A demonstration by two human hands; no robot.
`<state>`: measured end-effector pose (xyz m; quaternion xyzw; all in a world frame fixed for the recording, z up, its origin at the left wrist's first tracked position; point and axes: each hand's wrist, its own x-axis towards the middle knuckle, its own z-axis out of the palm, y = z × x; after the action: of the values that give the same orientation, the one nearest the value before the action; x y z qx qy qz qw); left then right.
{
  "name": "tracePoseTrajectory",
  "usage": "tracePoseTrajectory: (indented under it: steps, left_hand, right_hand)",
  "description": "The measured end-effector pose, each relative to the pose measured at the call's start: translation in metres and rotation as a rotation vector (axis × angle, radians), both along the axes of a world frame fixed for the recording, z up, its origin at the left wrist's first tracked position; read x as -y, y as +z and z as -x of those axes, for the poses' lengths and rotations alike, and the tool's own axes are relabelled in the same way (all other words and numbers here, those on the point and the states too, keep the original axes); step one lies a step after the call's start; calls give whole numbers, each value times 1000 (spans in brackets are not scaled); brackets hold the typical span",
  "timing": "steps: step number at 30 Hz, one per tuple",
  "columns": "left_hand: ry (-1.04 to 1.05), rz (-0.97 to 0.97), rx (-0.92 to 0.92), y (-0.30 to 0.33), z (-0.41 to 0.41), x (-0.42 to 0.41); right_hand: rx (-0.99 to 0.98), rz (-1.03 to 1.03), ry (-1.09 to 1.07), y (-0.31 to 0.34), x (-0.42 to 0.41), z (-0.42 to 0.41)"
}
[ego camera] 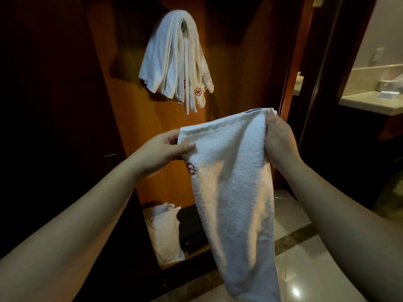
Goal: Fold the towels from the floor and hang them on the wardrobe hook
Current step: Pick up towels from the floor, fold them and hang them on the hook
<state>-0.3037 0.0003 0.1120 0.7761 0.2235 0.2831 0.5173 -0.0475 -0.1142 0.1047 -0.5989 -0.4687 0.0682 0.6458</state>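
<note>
1. Below the wardrobe hook (183,26), I see the wardrobe (139,127) back panel, wood-toned.
2. Below and right of the hook, the white towel (231,192) hangs lengthwise in front of the wardrobe, off the floor.
3. On the hook itself, folded towels (174,62) drape over it.
4. My left hand (161,152) pinches the towel's top left corner, thumb over cloth.
5. My right hand (278,140) grips the top right edge, fingers curled round it.
</note>
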Motion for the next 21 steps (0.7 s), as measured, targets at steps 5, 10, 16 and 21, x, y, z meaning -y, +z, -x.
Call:
tracePoseTrajectory:
  steps: [5, 10, 16, 21]
  left_hand:
    - [493, -316, 288, -10, -33, 29]
    - [620, -544, 389, 1, -33, 27]
    - [527, -222, 346, 2, -24, 12]
    - [472, -56, 150, -5, -34, 16]
  right_hand:
    - [-16, -21, 8, 9, 4, -2]
    - [10, -29, -34, 7, 10, 1]
    - [-28, -18, 49, 1, 6, 3]
    - [-72, -16, 24, -3, 3, 10]
